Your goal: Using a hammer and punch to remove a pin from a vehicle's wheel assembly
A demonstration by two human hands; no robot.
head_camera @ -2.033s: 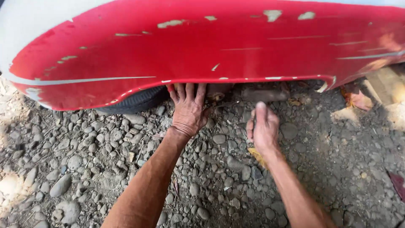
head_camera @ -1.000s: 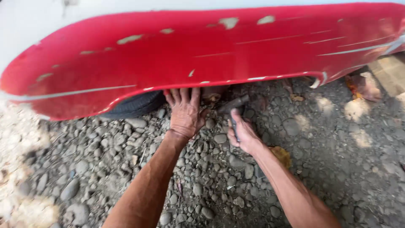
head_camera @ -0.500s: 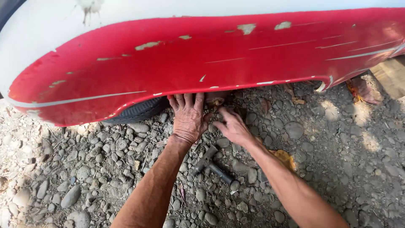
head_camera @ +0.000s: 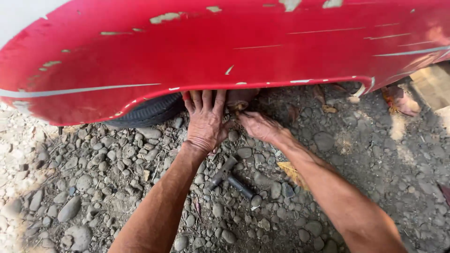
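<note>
**Two hands under the red body panel**

I see my left hand (head_camera: 206, 122) spread flat, fingers reaching up behind the red panel (head_camera: 225, 56) edge beside the tyre (head_camera: 151, 111). My right hand (head_camera: 258, 126) pinches at a rusty hub part (head_camera: 239, 99) just under the panel; its exact grip I cannot tell. A dark tool (head_camera: 229, 177) lies loose on the gravel (head_camera: 93, 187) between my forearms. Risk: fingers could scrape on the panel lip, or the tool could roll among stones.
</note>
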